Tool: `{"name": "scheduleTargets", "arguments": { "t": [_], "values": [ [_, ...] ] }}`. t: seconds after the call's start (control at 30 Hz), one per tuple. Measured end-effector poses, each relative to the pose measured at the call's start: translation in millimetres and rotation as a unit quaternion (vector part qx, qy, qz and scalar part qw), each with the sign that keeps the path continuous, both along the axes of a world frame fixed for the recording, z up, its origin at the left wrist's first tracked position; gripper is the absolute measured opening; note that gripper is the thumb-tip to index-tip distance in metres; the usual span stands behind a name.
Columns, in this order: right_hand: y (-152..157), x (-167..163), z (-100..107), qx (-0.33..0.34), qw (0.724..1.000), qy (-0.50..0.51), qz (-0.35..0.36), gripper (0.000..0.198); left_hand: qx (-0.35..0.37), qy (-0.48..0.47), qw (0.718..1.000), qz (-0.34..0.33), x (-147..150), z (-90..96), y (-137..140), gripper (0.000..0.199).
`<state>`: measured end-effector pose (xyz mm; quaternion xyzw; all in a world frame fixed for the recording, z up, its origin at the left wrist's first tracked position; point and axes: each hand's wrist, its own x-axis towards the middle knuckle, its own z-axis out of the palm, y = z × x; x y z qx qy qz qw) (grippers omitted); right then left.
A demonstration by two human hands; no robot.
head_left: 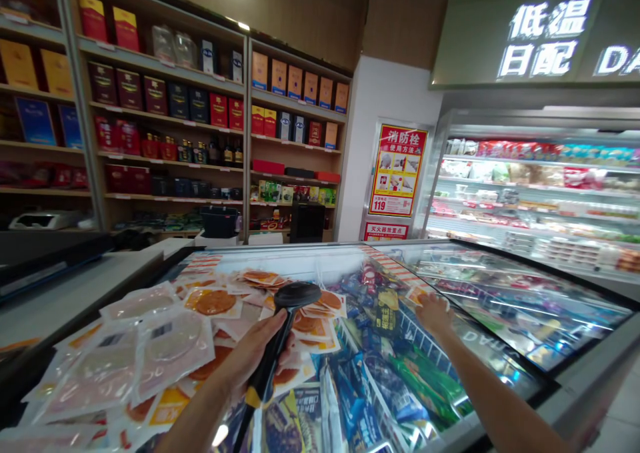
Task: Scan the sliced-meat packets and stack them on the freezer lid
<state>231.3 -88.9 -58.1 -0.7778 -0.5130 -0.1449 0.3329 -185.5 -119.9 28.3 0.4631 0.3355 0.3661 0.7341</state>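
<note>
My left hand (265, 343) is wrapped around the handle of a black handheld barcode scanner (299, 295). Yellow trim shows low on its grip, and a black cable runs down from it. The scanner is above clear packets with round orange-brown patties (213, 301) in an open chest freezer (305, 259). Larger whitish flat packs (173, 346) are heaped to the left of that hand. My right hand (434, 314) is at the orange-striped edge of the freezer's glass lid, fingers curled. Something small and whitish shows by the fingers, too blurred to name.
Blue and green bags (425, 373) lie among white wire dividers (370, 373) inside the freezer. A sliding glass lid (500, 306) covers its right part. Behind stand shelves of boxed bottles (170, 99); a lit refrigerated display (540, 193) is at right, a counter (95, 293) at left.
</note>
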Motion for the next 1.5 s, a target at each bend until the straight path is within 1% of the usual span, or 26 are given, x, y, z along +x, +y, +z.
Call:
{"name": "scheduleTargets", "arguments": {
  "t": [0.03, 0.07, 0.13, 0.17, 0.2, 0.23, 0.3, 0.37, 0.4, 0.47, 0.63, 0.73, 0.77, 0.83, 0.87, 0.9, 0.93, 0.97, 1.03, 1.07, 1.1, 1.13, 1.27, 1.33, 1.5],
  "values": [
    [4, -16, 3, 0.011, 1.000, 0.007, 0.003, 0.024, 0.000, -0.003, 1.000, 0.001, 0, -0.6, 0, 0.042],
    [9, -34, 7, 0.044, 0.995, 0.057, 0.069, 0.026, 0.001, -0.006, 1.000, 0.001, -1, -1.3, 1, 0.042],
    [18, -79, 15, 0.051, 0.984, 0.082, 0.148, 0.027, 0.006, -0.011, 1.000, -0.002, -2, -3.0, 2, 0.041],
    [22, -102, 19, 0.048, 0.965, 0.124, 0.228, 0.032, 0.009, -0.012, 1.000, -0.002, -2, -4.0, 2, 0.039],
    [25, -124, 22, 0.038, 0.945, 0.149, 0.288, 0.035, 0.012, -0.011, 1.000, -0.002, -3, -4.9, 2, 0.038],
    [28, -145, 25, 0.015, 0.933, 0.154, 0.324, 0.037, 0.015, -0.008, 1.000, -0.002, -4, -5.7, 3, 0.037],
    [29, -175, 29, -0.035, 0.916, 0.121, 0.382, 0.041, 0.016, 0.002, 1.000, 0.001, -7, -7.3, 4, 0.037],
    [28, -191, 31, -0.070, 0.898, 0.080, 0.426, 0.046, 0.016, 0.012, 1.000, 0.006, -10, -8.7, 6, 0.037],
    [26, -194, 31, -0.077, 0.893, 0.064, 0.438, 0.047, 0.017, 0.018, 1.000, 0.008, -12, -9.4, 7, 0.038],
    [23, -193, 29, -0.071, 0.891, 0.044, 0.447, 0.049, 0.019, 0.031, 0.999, 0.012, -17, -10.2, 9, 0.038],
    [17, -177, 21, -0.048, 0.891, 0.024, 0.451, 0.043, 0.022, 0.047, 0.998, 0.039, -30, -7.8, 14, 0.038],
    [16, -173, 18, -0.043, 0.901, 0.034, 0.429, 0.037, 0.011, 0.057, 0.995, 0.076, -37, -4.4, 16, 0.037],
    [17, -171, 18, -0.040, 0.911, 0.045, 0.407, 0.035, 0.008, 0.062, 0.994, 0.086, -38, -3.2, 16, 0.037],
    [19, -166, 17, -0.009, 0.941, 0.088, 0.327, 0.032, 0.009, 0.053, 0.995, 0.086, -36, -0.9, 13, 0.037],
    [20, -161, 17, 0.022, 0.952, 0.125, 0.278, 0.030, 0.012, 0.041, 0.996, 0.077, -33, 0.3, 10, 0.037],
    [22, -156, 16, 0.061, 0.954, 0.176, 0.233, 0.028, 0.014, 0.028, 0.998, 0.063, -29, 1.4, 7, 0.037],
    [24, -151, 15, 0.103, 0.943, 0.243, 0.200, 0.027, 0.017, 0.013, 0.999, 0.046, -24, 2.4, 2, 0.036],
    [25, -145, 14, 0.142, 0.917, 0.325, 0.182, 0.025, 0.017, 0.001, 0.999, 0.029, -19, 3.3, -3, 0.036],
    [28, -135, 13, 0.192, 0.838, 0.478, 0.177, 0.023, 0.017, -0.018, 1.000, 0.000, -8, 4.2, -12, 0.035],
    [28, -132, 12, 0.206, 0.801, 0.533, 0.180, 0.022, 0.019, -0.024, 0.999, -0.014, -3, 4.2, -16, 0.034],
    [28, -130, 11, 0.215, 0.771, 0.570, 0.183, 0.022, 0.020, -0.027, 0.999, -0.027, 1, 3.8, -18, 0.034],
    [28, -129, 11, 0.221, 0.751, 0.593, 0.189, 0.022, 0.021, -0.027, 0.999, -0.040, 4, 3.0, -20, 0.034],
    [27, -132, 13, 0.216, 0.699, 0.643, 0.226, 0.022, 0.017, -0.015, 0.997, -0.072, 11, -1.3, -21, 0.036],
    [27, -136, 15, 0.210, 0.691, 0.651, 0.233, 0.024, 0.016, -0.011, 0.997, -0.079, 13, -2.9, -21, 0.037],
    [25, -143, 18, 0.206, 0.682, 0.657, 0.247, 0.029, 0.017, -0.007, 0.995, -0.102, 17, -3.7, -23, 0.040]
  ]
}}
